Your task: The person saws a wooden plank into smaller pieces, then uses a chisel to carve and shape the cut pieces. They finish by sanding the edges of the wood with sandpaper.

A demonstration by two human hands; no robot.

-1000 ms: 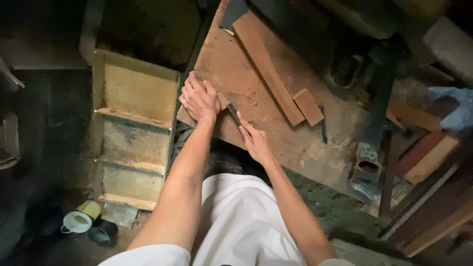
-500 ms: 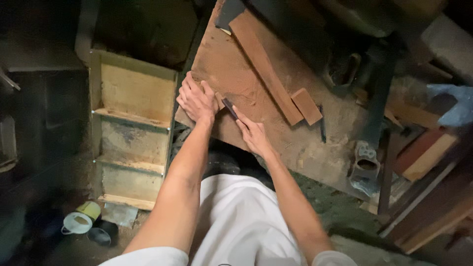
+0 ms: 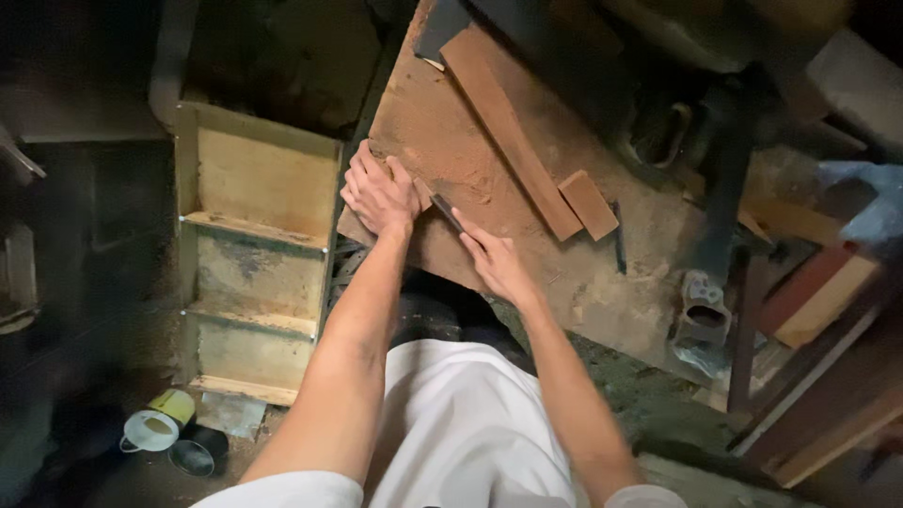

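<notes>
Right hand [image 3: 494, 259] clamped on a dark tool [image 3: 446, 211], tip at the left hand [image 3: 379, 195], which presses flat, fingers spread, on a small wood piece at the dusty workbench [image 3: 489, 141] corner. Long plank [image 3: 513, 132] and short block [image 3: 589, 204] lie beyond.

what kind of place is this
Most likely a small woodworking shop: a sawdust-covered workbench with wooden offcuts, an unfinished wooden shelf frame beside it, and both hands working wood with a slim tool.

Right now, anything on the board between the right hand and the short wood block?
Head view: between the right hand and the short block lies only bare, sawdust-covered board; the long plank ends beside the block.
</notes>
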